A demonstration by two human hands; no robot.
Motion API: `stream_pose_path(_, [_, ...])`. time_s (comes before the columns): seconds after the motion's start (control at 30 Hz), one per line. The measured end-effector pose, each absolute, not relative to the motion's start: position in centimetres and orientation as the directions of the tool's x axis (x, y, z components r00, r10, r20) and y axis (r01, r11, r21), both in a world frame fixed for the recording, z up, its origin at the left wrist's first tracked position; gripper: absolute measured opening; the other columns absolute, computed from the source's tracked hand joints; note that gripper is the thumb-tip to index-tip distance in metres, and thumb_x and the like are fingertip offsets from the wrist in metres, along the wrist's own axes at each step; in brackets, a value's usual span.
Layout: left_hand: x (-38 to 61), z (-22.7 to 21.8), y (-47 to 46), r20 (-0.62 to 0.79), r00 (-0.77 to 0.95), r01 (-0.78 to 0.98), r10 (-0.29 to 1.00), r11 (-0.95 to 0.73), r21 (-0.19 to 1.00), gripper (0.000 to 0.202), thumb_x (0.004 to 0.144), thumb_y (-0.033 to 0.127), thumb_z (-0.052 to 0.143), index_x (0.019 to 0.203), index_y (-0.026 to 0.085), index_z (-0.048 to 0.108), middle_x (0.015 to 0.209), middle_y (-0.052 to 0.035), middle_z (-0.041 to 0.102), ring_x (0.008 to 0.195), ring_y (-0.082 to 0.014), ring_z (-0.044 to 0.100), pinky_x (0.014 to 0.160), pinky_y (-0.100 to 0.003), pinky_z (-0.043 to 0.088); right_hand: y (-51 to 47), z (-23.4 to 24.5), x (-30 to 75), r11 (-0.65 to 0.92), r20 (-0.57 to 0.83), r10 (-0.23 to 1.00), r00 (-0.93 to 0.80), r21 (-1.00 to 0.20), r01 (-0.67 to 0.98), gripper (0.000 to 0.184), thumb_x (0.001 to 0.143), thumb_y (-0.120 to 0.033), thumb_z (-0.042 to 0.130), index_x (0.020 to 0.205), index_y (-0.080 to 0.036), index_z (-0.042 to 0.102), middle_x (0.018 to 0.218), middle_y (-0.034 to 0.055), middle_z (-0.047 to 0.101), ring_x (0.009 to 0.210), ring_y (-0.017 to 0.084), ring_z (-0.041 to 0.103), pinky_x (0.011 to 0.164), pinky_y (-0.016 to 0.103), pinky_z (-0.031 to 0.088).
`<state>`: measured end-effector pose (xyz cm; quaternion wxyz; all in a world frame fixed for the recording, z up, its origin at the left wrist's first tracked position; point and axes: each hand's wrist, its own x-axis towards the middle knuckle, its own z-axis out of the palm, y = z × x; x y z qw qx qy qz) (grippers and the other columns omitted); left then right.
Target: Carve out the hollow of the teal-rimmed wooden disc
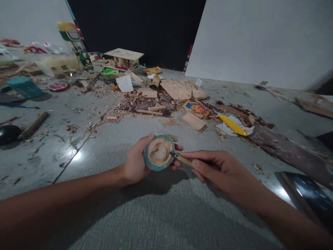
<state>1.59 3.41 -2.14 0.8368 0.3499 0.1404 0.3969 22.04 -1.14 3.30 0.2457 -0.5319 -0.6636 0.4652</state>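
In the middle of the head view, my left hand [136, 159] is wrapped round a small wooden bowl [155, 168] with a teal rim. Its hollow is rough and pale, with carved walls. My right hand [218, 172] grips the wooden handle of a carving tool [183, 159]. The tool's dark metal tip rests at the right inner edge of the hollow. Fingers of my left hand show beyond the bowl's right side, under the tool; the bowl's underside is hidden.
Wood shavings and offcuts [149, 93] lie ahead, near a plywood board [182, 89]. A yellow box cutter [232, 125] lies to the right, above a phone-like dark device [307, 194]. At left are a teal block [24, 86], a red lid [58, 86] and a black-headed mallet [10, 134].
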Motion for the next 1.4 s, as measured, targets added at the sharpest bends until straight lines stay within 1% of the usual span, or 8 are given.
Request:
stream_pose_path(0.17, [1.4,-2.2,3.6,0.054,0.648,-0.566,0.760,0.434,0.701,0.056,0.088,0.051,0.046,0.117,0.007,0.065,0.109,-0.0193,0.071,0.096,-0.0323,0.069,0.082,-0.044,0.052,-1.2,3.9,22.3,0.046,-0.125,0.952,-0.280,-0.845,0.533,0.032,0.092,-0.032,0.056,0.114,-0.023,0.076,0.061,0.0015,0.067,0.048,0.010,0.052,0.041,0.020,0.038])
stream_pose_path(0.3, [1.5,-2.2,3.5,0.049,0.642,-0.557,0.765,0.422,0.715,0.053,0.090,0.049,0.046,0.115,0.008,0.066,0.107,-0.0184,0.072,0.094,-0.0310,0.069,0.082,-0.043,0.052,-2.1,4.1,21.7,0.161,-0.042,0.956,-0.292,-0.753,0.638,0.031,0.091,-0.027,0.056,0.113,-0.032,0.076,0.102,0.0022,0.079,0.080,0.018,0.073,0.064,0.026,0.058])
stream_pose_path(0.53, [1.6,-2.3,3.3,0.032,0.614,-0.555,0.789,0.402,0.728,0.050,0.091,0.048,0.047,0.109,0.008,0.069,0.099,-0.0171,0.074,0.092,-0.0296,0.069,0.082,-0.041,0.053,-2.2,3.7,21.1,0.186,-0.025,0.954,-0.300,-0.734,0.653,0.033,0.092,-0.025,0.053,0.116,-0.031,0.075,0.111,0.0016,0.077,0.091,0.020,0.073,0.078,0.032,0.058])
stream_pose_path(0.7, [1.7,-2.1,3.2,0.044,0.608,-0.559,0.793,0.388,0.733,0.052,0.090,0.048,0.047,0.116,0.008,0.066,0.102,-0.0177,0.073,0.095,-0.0312,0.069,0.083,-0.043,0.053,-1.8,3.6,21.4,-0.059,-0.228,0.934,-0.274,-0.857,0.511,0.031,0.091,-0.026,0.057,0.114,-0.026,0.076,0.073,0.0023,0.071,0.052,0.009,0.054,0.044,0.018,0.040])
stream_pose_path(0.9, [1.6,-2.1,3.3,0.067,0.635,-0.562,0.770,0.400,0.724,0.053,0.091,0.048,0.044,0.119,0.008,0.064,0.105,-0.0176,0.072,0.095,-0.0314,0.070,0.083,-0.044,0.053,-0.6,3.4,22.4,-0.377,-0.406,0.882,-0.237,-0.912,0.161,0.035,0.090,-0.040,0.060,0.118,-0.024,0.073,0.057,-0.0051,0.050,0.038,0.003,0.024,0.036,0.016,0.019])
stream_pose_path(1.13, [1.3,-2.4,3.7,-0.006,0.598,-0.585,0.801,0.442,0.680,0.050,0.090,0.050,0.046,0.107,0.009,0.067,0.107,-0.0172,0.072,0.083,-0.0269,0.070,0.081,-0.042,0.054,-2.1,4.9,22.2,0.102,-0.078,0.965,-0.252,-0.769,0.630,0.029,0.091,-0.029,0.058,0.113,-0.031,0.077,0.070,0.0017,0.073,0.052,0.011,0.058,0.044,0.020,0.044])
stream_pose_path(1.27, [1.6,-1.9,3.2,-0.004,0.537,-0.565,0.844,0.363,0.741,0.049,0.089,0.048,0.047,0.111,0.009,0.067,0.101,-0.0169,0.073,0.090,-0.0296,0.070,0.081,-0.042,0.054,-2.8,4.6,21.6,0.243,0.007,0.949,-0.316,-0.657,0.713,0.035,0.094,-0.024,0.054,0.120,-0.039,0.072,0.111,-0.0012,0.077,0.089,0.021,0.074,0.077,0.033,0.061])
stream_pose_path(1.4, [1.9,-2.0,2.9,-0.009,0.504,-0.535,0.864,0.321,0.781,0.045,0.088,0.048,0.051,0.108,0.011,0.068,0.097,-0.0149,0.073,0.091,-0.0293,0.069,0.081,-0.040,0.053,-2.6,4.2,21.2,0.310,0.028,0.926,-0.377,-0.626,0.715,0.036,0.094,-0.021,0.052,0.122,-0.035,0.071,0.117,0.0004,0.074,0.101,0.026,0.073,0.088,0.042,0.060])
